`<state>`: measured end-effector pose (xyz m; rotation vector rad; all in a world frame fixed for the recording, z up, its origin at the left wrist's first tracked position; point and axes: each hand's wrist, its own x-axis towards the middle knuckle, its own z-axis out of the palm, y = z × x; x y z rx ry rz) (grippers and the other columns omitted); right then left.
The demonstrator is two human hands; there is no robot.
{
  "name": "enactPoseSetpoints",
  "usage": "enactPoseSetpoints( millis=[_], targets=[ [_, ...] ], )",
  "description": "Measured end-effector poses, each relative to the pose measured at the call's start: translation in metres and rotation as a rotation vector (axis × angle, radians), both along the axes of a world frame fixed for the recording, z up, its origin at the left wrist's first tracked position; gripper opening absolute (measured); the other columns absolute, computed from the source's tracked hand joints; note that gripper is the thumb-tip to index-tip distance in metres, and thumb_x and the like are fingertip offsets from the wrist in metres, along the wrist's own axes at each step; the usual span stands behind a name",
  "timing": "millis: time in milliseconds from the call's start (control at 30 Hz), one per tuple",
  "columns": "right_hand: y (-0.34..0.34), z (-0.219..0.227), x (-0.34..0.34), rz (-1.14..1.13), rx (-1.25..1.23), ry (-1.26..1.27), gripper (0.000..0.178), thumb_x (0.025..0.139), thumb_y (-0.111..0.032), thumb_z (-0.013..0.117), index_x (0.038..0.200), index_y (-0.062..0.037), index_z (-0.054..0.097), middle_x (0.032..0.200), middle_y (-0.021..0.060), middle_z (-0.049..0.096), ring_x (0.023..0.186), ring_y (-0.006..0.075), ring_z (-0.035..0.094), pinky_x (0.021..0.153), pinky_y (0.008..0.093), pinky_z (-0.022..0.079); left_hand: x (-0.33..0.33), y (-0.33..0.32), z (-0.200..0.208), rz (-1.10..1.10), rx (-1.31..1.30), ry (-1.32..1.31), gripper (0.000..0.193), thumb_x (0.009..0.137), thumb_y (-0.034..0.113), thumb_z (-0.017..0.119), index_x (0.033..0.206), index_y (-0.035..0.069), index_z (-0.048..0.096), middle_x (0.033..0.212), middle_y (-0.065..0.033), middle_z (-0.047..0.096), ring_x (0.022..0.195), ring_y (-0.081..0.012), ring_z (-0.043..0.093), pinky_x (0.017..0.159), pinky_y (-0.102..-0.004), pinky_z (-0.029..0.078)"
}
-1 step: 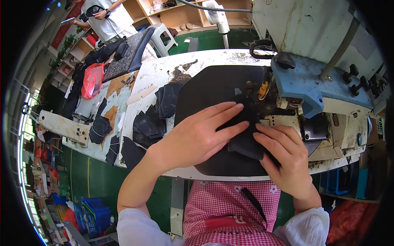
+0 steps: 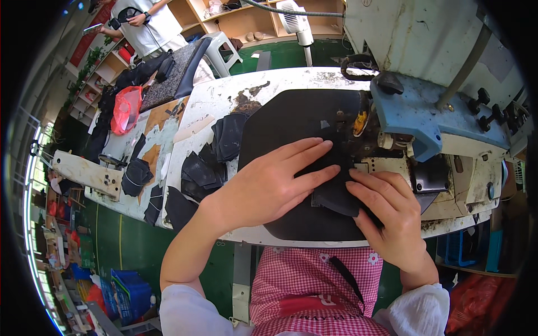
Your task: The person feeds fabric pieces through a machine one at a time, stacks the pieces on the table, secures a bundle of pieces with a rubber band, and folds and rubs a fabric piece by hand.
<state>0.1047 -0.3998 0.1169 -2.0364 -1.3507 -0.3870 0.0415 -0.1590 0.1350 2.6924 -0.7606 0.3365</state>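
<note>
A dark, curved flat piece (image 2: 335, 204), which looks like fabric or leather, lies on a wide black plate (image 2: 291, 115) beside the machine head. My left hand (image 2: 274, 182) rests flat over the piece, its fingers stretched toward the machine. Close by on the right, my right hand (image 2: 389, 210) has bent fingers on the piece's right side and the thumb at its lower edge. Much of the piece is covered by both hands. Just beyond the fingertips is the blue arm of a sewing machine (image 2: 406, 109); its needle area is hard to make out.
Stacks of black cut pieces (image 2: 228, 137) and loose black pieces (image 2: 202, 171) lie left of the plate on the white worktable (image 2: 216, 92). A red plastic bag (image 2: 126, 109) sits farther left. Another person (image 2: 145, 25) stands at the back left, near a white stool (image 2: 221, 53).
</note>
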Motion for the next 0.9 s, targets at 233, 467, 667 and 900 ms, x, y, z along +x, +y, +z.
enactPoseSetpoints(
  millis=[233, 467, 667, 900],
  targets=[
    [0.002, -0.002, -0.001, -0.001, 0.029, -0.012, 0.037, 0.072, -0.007, 0.076, 0.107, -0.0009, 0.068, 0.116, 0.0127, 0.067, 0.1, 0.0314, 0.062, 0.086, 0.0407, 0.052, 0.011, 0.011, 0.003, -0.067, -0.014, 0.065, 0.056, 0.08, 0.002, 0.063, 0.135, 0.014, 0.059, 0.147, -0.0212, 0.043, 0.136, -0.04, 0.042, 0.11, -0.0452, 0.041],
    [0.004, 0.0, -0.001, -0.006, 0.031, -0.029, 0.032, 0.074, -0.009, 0.076, 0.105, -0.0015, 0.068, 0.115, 0.0114, 0.068, 0.099, 0.0301, 0.063, 0.084, 0.0395, 0.051, 0.023, 0.021, 0.002, -0.078, -0.003, 0.075, 0.054, 0.082, 0.0, 0.06, 0.135, 0.014, 0.059, 0.146, -0.022, 0.043, 0.139, -0.0408, 0.038, 0.113, -0.0459, 0.037],
    [0.005, 0.001, -0.001, -0.003, 0.005, -0.03, 0.033, 0.074, -0.009, 0.077, 0.105, -0.0018, 0.068, 0.115, 0.0106, 0.068, 0.1, 0.0298, 0.062, 0.084, 0.0391, 0.051, 0.04, 0.035, 0.004, -0.15, -0.028, 0.084, 0.053, 0.083, 0.001, 0.059, 0.135, 0.014, 0.06, 0.146, -0.0194, 0.044, 0.138, -0.0389, 0.039, 0.112, -0.0449, 0.039],
    [0.005, 0.003, -0.004, -0.033, 0.037, 0.001, 0.031, 0.073, -0.005, 0.077, 0.104, -0.0014, 0.07, 0.109, 0.0111, 0.069, 0.095, 0.0304, 0.063, 0.084, 0.0385, 0.052, 0.034, 0.024, -0.009, -0.026, 0.074, -0.189, 0.044, 0.082, 0.007, 0.063, 0.127, 0.009, 0.062, 0.137, -0.0134, 0.054, 0.126, -0.034, 0.052, 0.104, -0.0412, 0.046]
  ],
)
